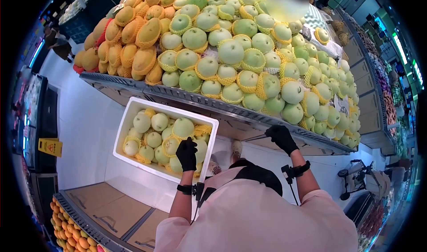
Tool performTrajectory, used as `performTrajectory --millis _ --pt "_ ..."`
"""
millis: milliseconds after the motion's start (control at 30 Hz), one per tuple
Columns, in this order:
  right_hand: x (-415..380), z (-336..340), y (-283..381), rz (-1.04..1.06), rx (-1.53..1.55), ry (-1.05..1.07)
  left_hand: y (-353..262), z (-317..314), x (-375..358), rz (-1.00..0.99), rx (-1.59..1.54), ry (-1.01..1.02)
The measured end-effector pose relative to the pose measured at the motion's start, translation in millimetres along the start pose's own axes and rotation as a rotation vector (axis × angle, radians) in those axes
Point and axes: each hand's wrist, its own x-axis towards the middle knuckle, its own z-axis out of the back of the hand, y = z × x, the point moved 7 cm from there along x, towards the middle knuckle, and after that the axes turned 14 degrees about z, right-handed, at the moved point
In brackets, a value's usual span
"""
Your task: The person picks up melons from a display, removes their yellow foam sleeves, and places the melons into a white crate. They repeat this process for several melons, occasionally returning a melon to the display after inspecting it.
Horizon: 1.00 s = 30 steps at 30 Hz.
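A white foam box point(121, 132) stands on the floor in front of me, holding pale green melons point(154, 139), some in yellow foam nets. My left hand point(187, 155), in a black glove, is over the box's right part, close to the melons. Its fingers are curled, and whatever they hold is hidden. My right hand point(282, 139), also black-gloved, is at the front edge of the fruit stand point(200, 101). Its fingers look closed, with a thin dark line running left from them. I cannot make out what that line is.
Green melons point(231, 51) in yellow nets are piled on the stand, beside orange oval fruits point(144, 60). Behind me, lower left, another stand holds orange fruits point(73, 234). A yellow floor sign point(50, 147) stands left; a wheeled cart point(362, 178) is at right.
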Motion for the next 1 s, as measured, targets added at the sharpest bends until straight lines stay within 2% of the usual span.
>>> performTrajectory --millis 67,200,333,400,467,500,633,733,900,1000 --pt "-4 13 -8 0.007 0.014 -0.039 -7 -14 -10 0.1 0.003 0.029" --pt "-14 33 -18 0.032 -0.119 -0.125 -13 -30 -12 0.063 0.01 0.102" --pt "-25 50 -18 0.108 -0.335 -0.119 -16 -39 -10 0.021 0.06 0.139" --pt "-33 59 -23 0.0 -0.272 -0.15 -19 -45 -10 0.016 0.071 0.165" --pt "-41 66 -32 -0.086 -0.195 -0.192 -16 -51 -11 0.111 0.049 0.174" --pt "-43 69 -44 -0.047 -0.177 -0.226 -15 -55 -10 0.159 0.036 0.177" --pt "-58 86 -55 -0.022 -0.104 -0.288 27 -84 -7 0.589 -0.278 0.337" --pt "-71 98 -63 -0.017 -0.004 -0.377 46 -110 -16 0.801 -0.439 0.609" --pt "-81 121 -83 -0.027 0.023 -0.43 42 -134 -14 0.896 -0.44 0.68" --pt "-86 142 -80 -0.125 -0.103 -0.41 35 -152 -15 0.875 -0.41 0.664"
